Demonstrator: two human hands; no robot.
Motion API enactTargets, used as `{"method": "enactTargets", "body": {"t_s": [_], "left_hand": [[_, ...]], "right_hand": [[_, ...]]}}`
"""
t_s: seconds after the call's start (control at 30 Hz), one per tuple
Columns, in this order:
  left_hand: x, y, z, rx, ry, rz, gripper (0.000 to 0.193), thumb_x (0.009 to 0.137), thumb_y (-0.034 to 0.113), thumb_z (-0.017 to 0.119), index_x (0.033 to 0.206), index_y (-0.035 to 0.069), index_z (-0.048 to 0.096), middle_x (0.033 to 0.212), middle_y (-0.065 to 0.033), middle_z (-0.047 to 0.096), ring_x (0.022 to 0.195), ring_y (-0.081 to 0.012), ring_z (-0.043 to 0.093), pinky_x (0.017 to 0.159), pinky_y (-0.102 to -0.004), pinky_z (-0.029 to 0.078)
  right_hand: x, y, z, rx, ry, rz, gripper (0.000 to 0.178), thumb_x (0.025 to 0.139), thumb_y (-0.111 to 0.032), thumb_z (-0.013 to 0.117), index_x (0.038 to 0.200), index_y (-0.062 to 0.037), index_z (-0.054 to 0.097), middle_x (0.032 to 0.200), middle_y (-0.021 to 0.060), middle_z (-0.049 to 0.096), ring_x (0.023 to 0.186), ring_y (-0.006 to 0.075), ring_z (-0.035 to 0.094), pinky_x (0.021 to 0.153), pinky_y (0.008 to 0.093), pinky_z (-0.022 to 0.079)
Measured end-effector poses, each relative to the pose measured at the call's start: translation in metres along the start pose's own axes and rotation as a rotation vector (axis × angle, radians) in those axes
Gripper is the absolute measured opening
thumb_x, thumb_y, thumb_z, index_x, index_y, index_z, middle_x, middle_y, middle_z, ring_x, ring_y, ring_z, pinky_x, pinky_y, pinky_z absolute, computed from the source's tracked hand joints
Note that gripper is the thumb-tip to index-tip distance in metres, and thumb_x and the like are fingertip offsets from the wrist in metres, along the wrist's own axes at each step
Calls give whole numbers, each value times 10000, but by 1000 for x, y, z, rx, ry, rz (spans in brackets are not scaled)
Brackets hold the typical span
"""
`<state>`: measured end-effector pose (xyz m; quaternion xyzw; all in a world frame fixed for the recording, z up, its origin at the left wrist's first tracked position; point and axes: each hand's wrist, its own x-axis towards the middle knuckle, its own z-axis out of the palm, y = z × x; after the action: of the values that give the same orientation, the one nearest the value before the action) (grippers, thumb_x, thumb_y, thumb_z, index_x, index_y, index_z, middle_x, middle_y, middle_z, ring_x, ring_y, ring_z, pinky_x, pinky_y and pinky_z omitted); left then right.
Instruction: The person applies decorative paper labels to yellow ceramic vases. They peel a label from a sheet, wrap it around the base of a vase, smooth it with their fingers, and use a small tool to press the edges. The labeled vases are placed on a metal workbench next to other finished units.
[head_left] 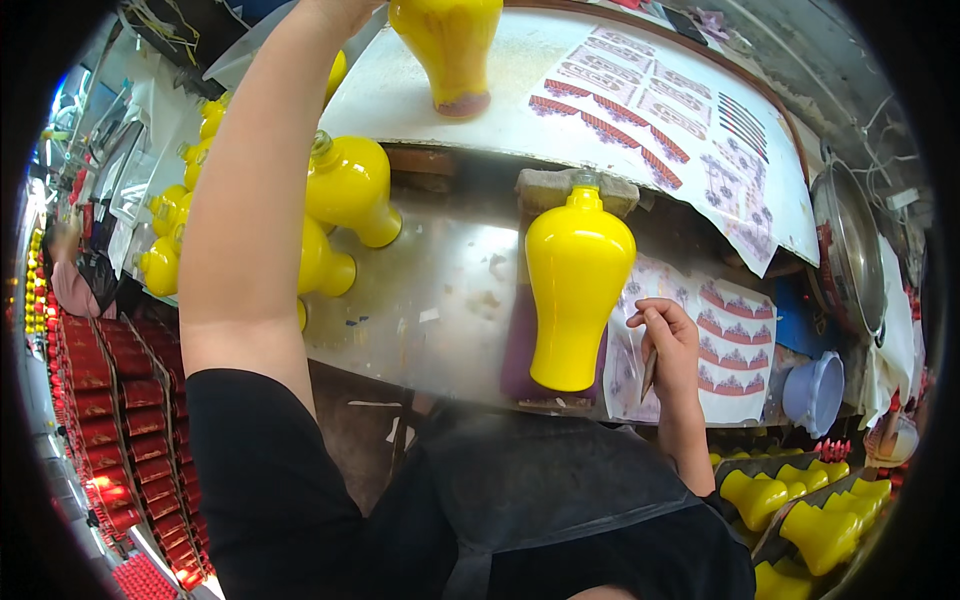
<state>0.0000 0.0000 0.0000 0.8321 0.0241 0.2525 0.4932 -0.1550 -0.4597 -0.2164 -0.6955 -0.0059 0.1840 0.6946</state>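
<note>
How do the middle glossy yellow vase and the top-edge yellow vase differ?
The middle glossy yellow vase seems to lie, neck over a grey pad; the top-edge yellow vase stands on the white tabletop. The middle vase's base is plain; the top-edge vase's is reddish-brown. Both taper toward the base.

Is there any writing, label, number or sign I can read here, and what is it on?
No text can be read.
Yellow bottle beside the right hand: no lettering shows on the side in view.
Patterned sheets at upper right: marks too small to read.
Red stacks at far left: too blurred to tell.
</note>
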Motion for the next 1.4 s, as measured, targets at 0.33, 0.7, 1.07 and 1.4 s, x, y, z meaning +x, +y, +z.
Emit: {"method": "enactTargets", "body": {"t_s": [0.33, 0.7, 1.07, 1.4], "left_hand": [[-40, 55, 4, 304, -6, 39, 141, 822, 81, 820, 923, 9, 753, 863, -76, 754, 808, -166, 714, 767, -293, 568], [-29, 24, -23, 341, -106, -37, 163, 932, 146, 761, 1078, 77, 733, 1059, -72, 743, 1014, -179, 683, 989, -334, 495], [-1, -24, -56, 225, -193, 62, 148, 971, 265, 768, 1090, 179, 786, 1129, -18, 774, 1120, -164, 675, 1196, -431, 379], [-4, -26, -56, 170, -168, 42, 172, 965, 269, 777, 1106, 172, 783, 1157, -21, 775, 1144, -163, 669, 1187, -400, 377]], "right_hand": [[-15, -2, 0, -13, 10, -36, 179, 1041, -140, 593, 1108, -16, 702, 896, 60, 732, 502, 5, 438, 469, 168, 333], [-17, -2, -9, -31, 39, 45, 189, 1035, -158, 615, 1117, -20, 715, 902, 24, 730, 632, 10, 477, 589, 180, 379], [-10, 5, -12, -11, 31, 19, 193, 1036, -171, 623, 1115, -24, 722, 907, 17, 731, 677, 17, 497, 625, 190, 398], [-9, 5, -10, -2, 18, 25, 190, 1038, -166, 620, 1113, -23, 719, 902, 15, 730, 679, 16, 493, 626, 188, 392]]}}
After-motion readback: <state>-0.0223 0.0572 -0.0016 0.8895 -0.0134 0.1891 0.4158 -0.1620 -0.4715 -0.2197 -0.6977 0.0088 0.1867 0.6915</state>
